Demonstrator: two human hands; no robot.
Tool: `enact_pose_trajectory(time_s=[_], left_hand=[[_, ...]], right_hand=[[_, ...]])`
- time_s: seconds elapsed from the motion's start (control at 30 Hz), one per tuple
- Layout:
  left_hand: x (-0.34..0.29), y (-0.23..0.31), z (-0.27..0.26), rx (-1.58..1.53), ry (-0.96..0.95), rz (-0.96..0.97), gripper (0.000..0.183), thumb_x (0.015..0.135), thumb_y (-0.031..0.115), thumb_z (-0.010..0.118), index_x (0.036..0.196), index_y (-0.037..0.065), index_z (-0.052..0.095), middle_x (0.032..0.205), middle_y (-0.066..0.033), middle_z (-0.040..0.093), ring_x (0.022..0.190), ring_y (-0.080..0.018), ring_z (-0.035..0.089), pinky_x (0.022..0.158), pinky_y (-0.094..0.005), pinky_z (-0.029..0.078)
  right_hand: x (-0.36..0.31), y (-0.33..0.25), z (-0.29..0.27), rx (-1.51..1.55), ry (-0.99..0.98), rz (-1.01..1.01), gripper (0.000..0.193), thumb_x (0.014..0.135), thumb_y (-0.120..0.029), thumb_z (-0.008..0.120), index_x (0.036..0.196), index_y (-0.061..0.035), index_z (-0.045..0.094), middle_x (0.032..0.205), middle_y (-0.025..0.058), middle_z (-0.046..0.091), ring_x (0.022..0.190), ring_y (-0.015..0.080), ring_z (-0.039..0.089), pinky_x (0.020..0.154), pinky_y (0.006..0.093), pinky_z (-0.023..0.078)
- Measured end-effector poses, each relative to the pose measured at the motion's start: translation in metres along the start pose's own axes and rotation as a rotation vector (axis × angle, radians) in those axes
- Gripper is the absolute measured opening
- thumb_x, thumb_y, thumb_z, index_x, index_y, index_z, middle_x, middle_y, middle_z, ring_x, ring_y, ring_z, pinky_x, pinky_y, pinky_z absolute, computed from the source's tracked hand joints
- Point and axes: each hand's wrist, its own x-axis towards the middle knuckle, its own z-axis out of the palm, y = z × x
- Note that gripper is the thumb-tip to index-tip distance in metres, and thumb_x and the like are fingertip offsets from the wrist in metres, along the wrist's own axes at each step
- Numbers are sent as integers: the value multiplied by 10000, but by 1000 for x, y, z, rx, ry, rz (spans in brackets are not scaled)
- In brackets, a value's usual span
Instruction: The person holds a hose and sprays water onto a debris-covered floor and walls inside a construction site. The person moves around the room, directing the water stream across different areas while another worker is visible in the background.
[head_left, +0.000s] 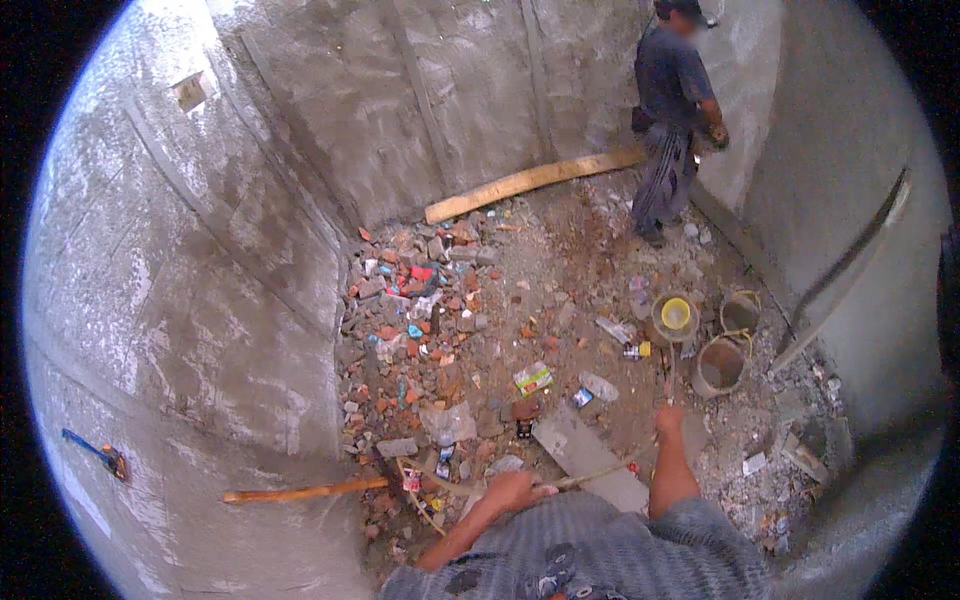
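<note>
My left hand [515, 490] is closed around a thin pale cord or rod [600, 470] that runs low across the rubble below me. Further out, my right hand [668, 418] is a fist gripping what looks like the same thin line, which continues up toward the buckets. I cannot tell whether it is a cord, a hose or a stick. Both forearms come in from the lower edge over my grey striped clothing [600, 550]. A flat grey slab [585, 455] lies on the ground between my hands.
Broken bricks and litter [420, 320] are heaped against the rough plastered wall [200, 290]. Three buckets [720, 365] stand at right. A wooden plank [530, 180] leans at the far wall, near another person [670, 110]. A long wooden handle [300, 492] lies at lower left.
</note>
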Motion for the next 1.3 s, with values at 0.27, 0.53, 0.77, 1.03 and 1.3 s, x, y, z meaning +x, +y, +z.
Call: enact_pose_trajectory(time_s=[0.27,0.53,0.77,1.03,1.3], left_hand=[[0,6,-4,-19,42,61,594,791,637,431,861,90,652,803,-207,623,779,-395,593,691,-483,454],[3,1,9,-56,78,79,591,781,643,438,882,100,649,808,-198,622,804,-376,595,707,-476,456],[9,-1,15,-133,31,22,608,754,637,484,939,79,639,874,-178,627,844,-354,599,731,-471,459],[-6,2,24,-124,169,12,551,738,587,538,788,52,661,775,-177,632,770,-361,613,671,-473,463],[-73,-28,37,-259,268,-142,516,754,579,519,872,93,645,789,-168,625,798,-359,600,715,-477,444]], right_hand=[[3,-4,-10,-539,-46,-367,248,834,-162,489,770,71,544,608,150,557,491,259,567,438,395,456],[-5,-6,-1,-18,162,-212,249,828,-202,491,740,13,580,627,143,576,500,248,572,469,398,454],[-8,-11,-38,-844,18,-659,275,839,-244,480,769,-6,596,670,103,596,521,215,569,457,391,443],[-22,-44,-39,82,-164,218,338,860,-283,433,785,15,572,668,106,595,501,183,550,424,338,430],[-55,-106,62,-493,-553,-240,358,857,-347,448,856,-9,565,685,104,587,512,201,533,461,350,428]])
